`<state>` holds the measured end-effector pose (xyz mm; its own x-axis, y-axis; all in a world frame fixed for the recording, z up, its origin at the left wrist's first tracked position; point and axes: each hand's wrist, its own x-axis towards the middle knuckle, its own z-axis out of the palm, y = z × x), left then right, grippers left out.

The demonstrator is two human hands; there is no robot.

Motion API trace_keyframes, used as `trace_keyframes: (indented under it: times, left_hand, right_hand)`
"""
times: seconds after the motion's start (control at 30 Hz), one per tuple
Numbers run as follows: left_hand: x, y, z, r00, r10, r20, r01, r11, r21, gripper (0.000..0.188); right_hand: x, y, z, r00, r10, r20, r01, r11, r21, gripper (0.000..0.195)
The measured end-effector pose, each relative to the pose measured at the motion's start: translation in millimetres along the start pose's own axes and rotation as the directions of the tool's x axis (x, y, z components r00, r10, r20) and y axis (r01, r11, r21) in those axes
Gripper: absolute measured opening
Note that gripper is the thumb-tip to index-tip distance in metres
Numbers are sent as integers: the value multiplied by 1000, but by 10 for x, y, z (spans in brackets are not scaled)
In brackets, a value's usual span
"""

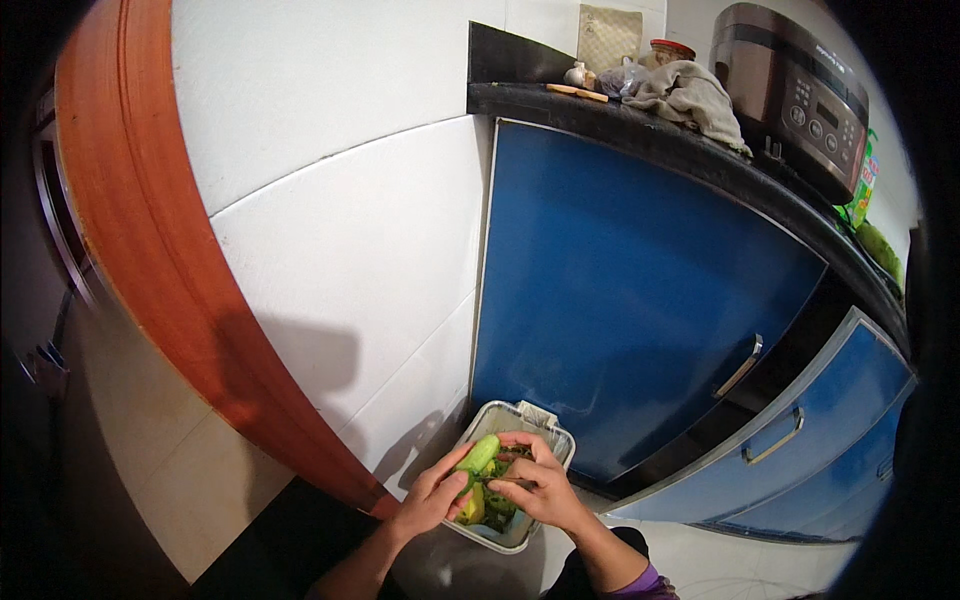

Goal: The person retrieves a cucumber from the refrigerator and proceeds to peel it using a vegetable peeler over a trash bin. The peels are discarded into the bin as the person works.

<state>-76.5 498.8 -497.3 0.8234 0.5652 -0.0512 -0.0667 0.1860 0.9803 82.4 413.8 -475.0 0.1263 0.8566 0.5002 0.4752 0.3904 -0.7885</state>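
My left hand [431, 495] is shut around a green vegetable [482, 451], probably a cucumber. Most of its visible length is pale green, and the end by my thumb is darker. In my right hand [547, 484] is a small tool with a dark handle [517, 482]; its working end meets the vegetable, and I cannot tell whether it is a peeler or a knife. Both hands are above a lined waste bin [495, 546] with a pale rim. Green scraps [498, 510] and a yellow piece [472, 508] lie inside it.
A blue cabinet door [615, 285] stands behind the bin, with another blue door [757, 450] swung out at right. The black counter [525, 101] bears a grey cloth [686, 101], garlic [576, 75], a red-lidded jar [670, 51] and an electric cooker [795, 97]. A wooden door frame [172, 262] curves along the left.
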Motion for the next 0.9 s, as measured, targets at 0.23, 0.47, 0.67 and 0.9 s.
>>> trace_keyframes:
  times: [0.23,0.47,0.67,0.9]
  left_hand:
    - [-14,-2,-80,982,-56,179,101,963,-252,43]
    - [52,-20,-15,974,-110,197,176,917,-359,50]
    - [75,-50,-102,938,-158,310,287,854,-434,50]
    - [51,-40,-124,952,-133,275,222,919,-325,46]
  right_hand:
    - [-56,85,-221,930,366,-13,-339,873,351,18]
    - [-24,39,-170,1000,-6,-8,6,1000,-22,9]
    - [-29,59,-281,982,183,-37,-175,971,161,17]
    - [-8,43,-276,983,165,-81,-154,979,134,21]
